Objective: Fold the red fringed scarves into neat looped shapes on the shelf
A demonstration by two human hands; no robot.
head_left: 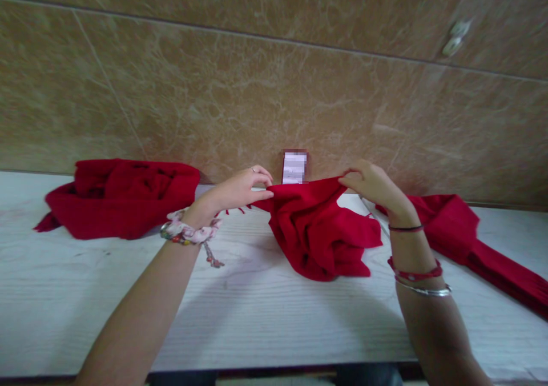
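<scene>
A red fringed scarf (321, 232) is stretched between my two hands, its lower part bunched in loose folds over the table. My left hand (246, 189) pinches the upper left edge between thumb and fingers. At the upper right corner, my right hand (368, 180) grips the cloth with its fingertips. The edge between them is pulled nearly straight, and some fringe shows below my left hand. Another red cloth (124, 203) lies heaped to the left. On the right, a further red cloth (454, 226) lies partly behind my right wrist, with a long strip trailing toward the front.
A phone (294, 168) with a lit screen leans against the brown marbled wall (257, 89) behind the scarf, its lower part hidden by the cloth. The white wood-grain table (240, 317) runs along the wall. Its front edge is close to me.
</scene>
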